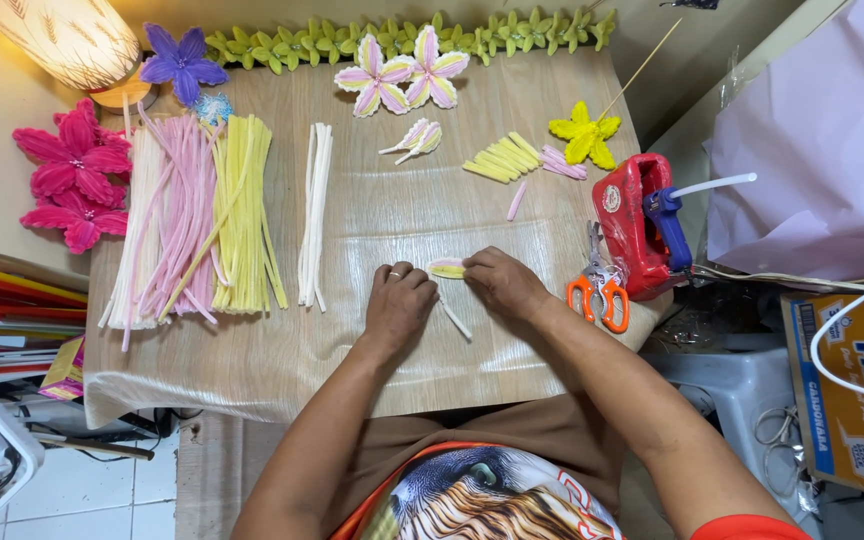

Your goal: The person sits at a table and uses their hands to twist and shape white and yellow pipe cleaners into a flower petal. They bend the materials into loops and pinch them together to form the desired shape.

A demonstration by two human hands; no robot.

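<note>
My left hand (397, 303) and my right hand (500, 282) rest on the wooden table (372, 360), fingers pinched together on a small yellow and pink pipe-cleaner petal (446, 268) held between them. A white pipe cleaner (456, 320) trails from the petal down under my left hand. A ring shows on my left hand.
Bundles of white, pink (184, 215) and yellow (244, 210) pipe cleaners lie at left, a white bundle (314, 212) nearer. Finished flowers (400, 75) and petal pieces (500, 158) sit at the back. Orange scissors (598, 290) and a red glue gun (637, 222) lie at right. A lamp (72, 40) stands at the back left.
</note>
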